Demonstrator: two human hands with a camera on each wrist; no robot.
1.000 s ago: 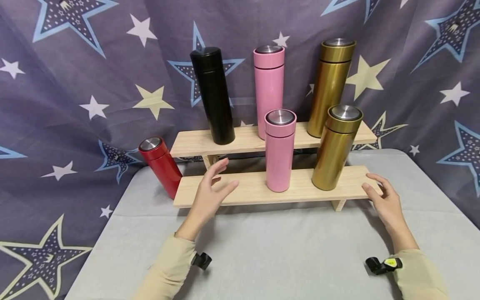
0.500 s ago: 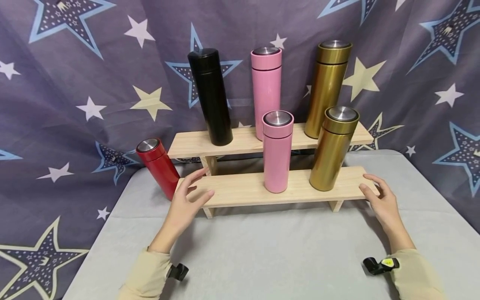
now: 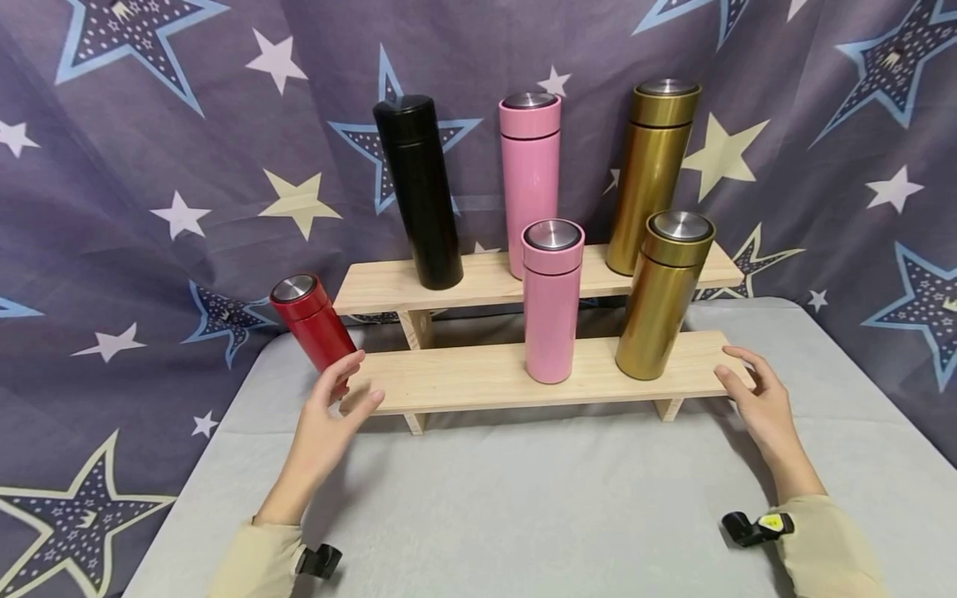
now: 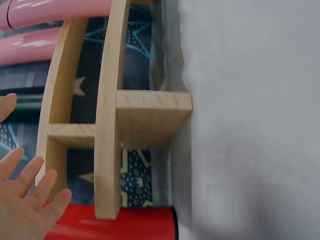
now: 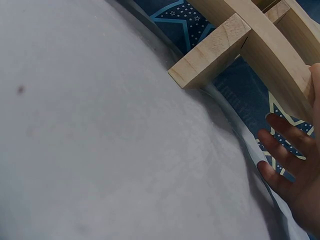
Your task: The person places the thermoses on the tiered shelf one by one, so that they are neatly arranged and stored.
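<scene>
My left hand [image 3: 317,433] is spread at the left end of the two-tier wooden shelf [image 3: 441,374], beside a red thermos flask [image 3: 314,324] that stands on the table. In the left wrist view the fingers [image 4: 30,187] are apart and hold nothing; contact with the flask or board cannot be told. At the lower board's right end is my right hand [image 3: 766,415], its thumb and index finger by the board's corner. The right wrist view has the thumb against the board [image 5: 300,85] and the other fingers [image 5: 285,155] loose in the air.
The lower board bears a pink flask [image 3: 552,324] and a gold flask [image 3: 661,307]. Above them stand a black flask [image 3: 422,199], a taller pink flask [image 3: 531,183] and a taller gold flask [image 3: 654,174]. Behind the grey-covered table [image 3: 538,498] hangs a star-patterned curtain [image 3: 224,124].
My left hand has moved left and toward me, from over the lower board to its left end by the red flask. The right hand stays at the right end. The flasks stand as before.
</scene>
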